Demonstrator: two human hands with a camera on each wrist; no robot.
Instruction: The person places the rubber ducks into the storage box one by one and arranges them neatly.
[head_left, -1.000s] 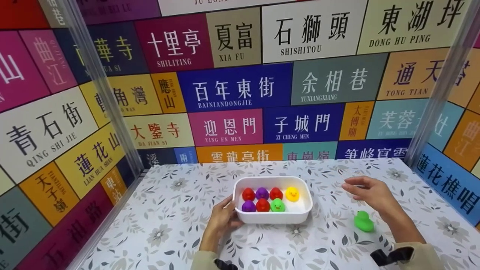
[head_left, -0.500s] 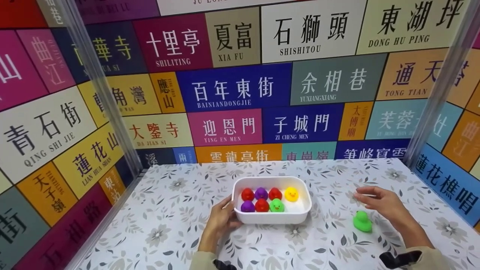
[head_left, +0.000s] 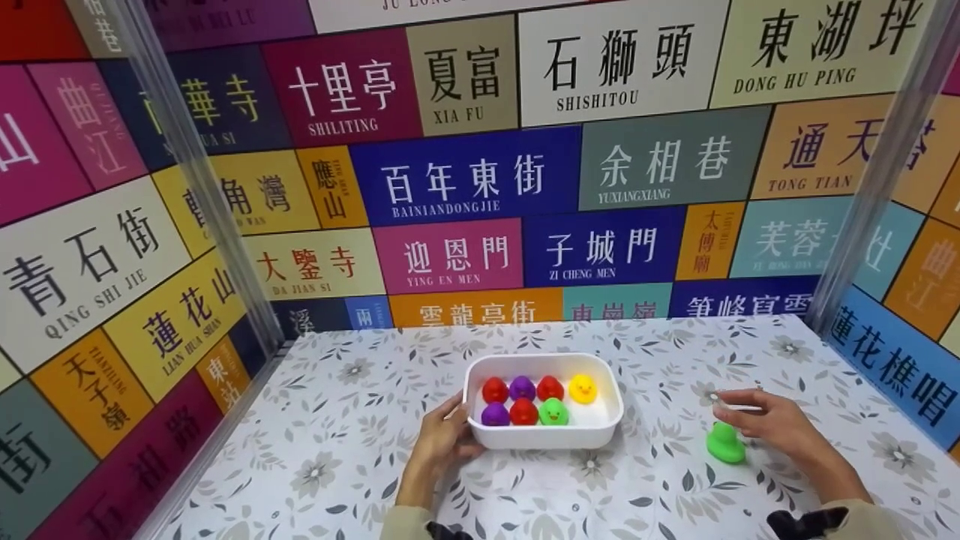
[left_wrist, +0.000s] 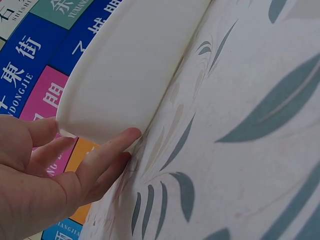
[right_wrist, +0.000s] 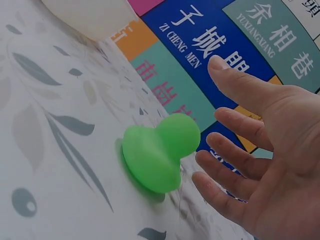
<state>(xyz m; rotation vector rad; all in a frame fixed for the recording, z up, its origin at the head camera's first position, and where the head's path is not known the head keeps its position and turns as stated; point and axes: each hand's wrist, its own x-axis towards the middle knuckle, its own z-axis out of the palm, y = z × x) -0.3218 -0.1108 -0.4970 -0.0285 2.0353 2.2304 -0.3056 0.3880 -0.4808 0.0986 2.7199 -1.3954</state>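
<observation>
A white tub (head_left: 544, 437) stands on the table with several small rubber ducks inside. They are red, purple, green and a yellow duck (head_left: 583, 388) at the back right. My left hand (head_left: 439, 442) touches the tub's left end; in the left wrist view, the fingers (left_wrist: 112, 152) lie against its outer wall. A green rubber duck (head_left: 725, 442) sits alone on the table, right of the tub. Just behind and to the right of it is my right hand (head_left: 780, 426). The right wrist view shows spread, slightly bent fingers (right_wrist: 240, 155) apart from the green duck (right_wrist: 160, 152), holding nothing.
The tabletop (head_left: 315, 420) has a white leaf-and-flower cover. A wall of colourful lettered panels (head_left: 472, 176) rises behind it. Clear upright posts (head_left: 217, 202) stand at the back corners.
My right hand has moved right and lower, closer to the green duck on the table. The left hand stays at the tub, and the ducks have not moved.
</observation>
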